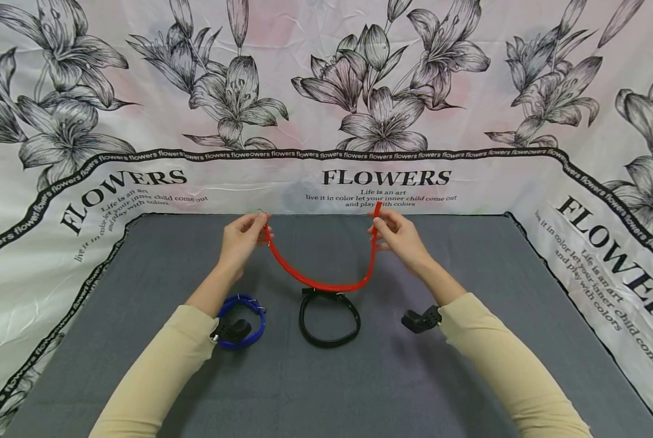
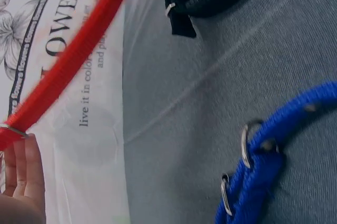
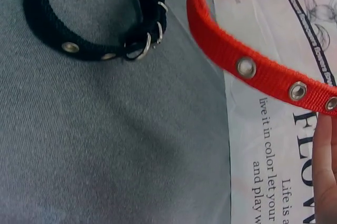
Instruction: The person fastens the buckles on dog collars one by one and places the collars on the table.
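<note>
A red pet collar, unbuckled, hangs in a U between both hands above the table. Its buckle end is pinched by my left hand, and a metal loop shows there in the left wrist view. My right hand pinches the other end, whose tip sticks up above the fingers. Metal eyelets run along the red strap in the right wrist view. Below the red collar lies a black collar, closed in a ring. A blue collar, also buckled into a ring, lies under my left wrist, partly hidden.
A grey cloth covers the table. Behind and at both sides hangs a white flower-printed sheet with lettering. Dark wrist cameras stick out below the left wrist and the right wrist.
</note>
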A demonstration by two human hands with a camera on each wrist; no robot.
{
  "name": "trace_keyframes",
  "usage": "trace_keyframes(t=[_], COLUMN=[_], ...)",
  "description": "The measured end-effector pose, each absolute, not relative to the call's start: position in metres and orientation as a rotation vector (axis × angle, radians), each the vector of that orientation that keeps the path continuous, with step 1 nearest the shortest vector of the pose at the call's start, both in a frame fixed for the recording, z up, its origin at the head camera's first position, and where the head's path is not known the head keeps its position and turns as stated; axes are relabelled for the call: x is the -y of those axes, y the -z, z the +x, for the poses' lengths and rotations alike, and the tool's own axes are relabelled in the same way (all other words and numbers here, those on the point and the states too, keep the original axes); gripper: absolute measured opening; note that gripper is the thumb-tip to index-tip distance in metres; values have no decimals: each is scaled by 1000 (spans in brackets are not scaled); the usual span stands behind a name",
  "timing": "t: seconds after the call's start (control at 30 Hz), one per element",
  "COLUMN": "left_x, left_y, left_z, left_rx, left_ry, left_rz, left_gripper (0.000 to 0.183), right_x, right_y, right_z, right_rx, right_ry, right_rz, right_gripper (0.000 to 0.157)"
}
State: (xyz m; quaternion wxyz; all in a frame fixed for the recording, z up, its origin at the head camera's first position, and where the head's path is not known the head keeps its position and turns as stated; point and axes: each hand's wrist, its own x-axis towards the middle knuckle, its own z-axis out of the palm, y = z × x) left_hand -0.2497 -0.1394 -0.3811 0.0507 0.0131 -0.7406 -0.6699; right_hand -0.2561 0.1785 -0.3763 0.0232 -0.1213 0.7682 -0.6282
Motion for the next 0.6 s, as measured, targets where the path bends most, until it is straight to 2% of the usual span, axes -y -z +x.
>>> trace_keyframes(t=[0.27,0.6], left_x=[127,109], left_y=[378,378], left_z=[-250,-246], left_rx=[2341,2477], left_ry=[2036,2009], left_rz=[53,-32], left_gripper=[39,35], right_x=[-169,-159], right_y=[376,379], right_z=[-256,-254], right_rx=[-2428,-2444], right_ry=[1816,1557], right_rz=[-336,-321], right_gripper=[44,37])
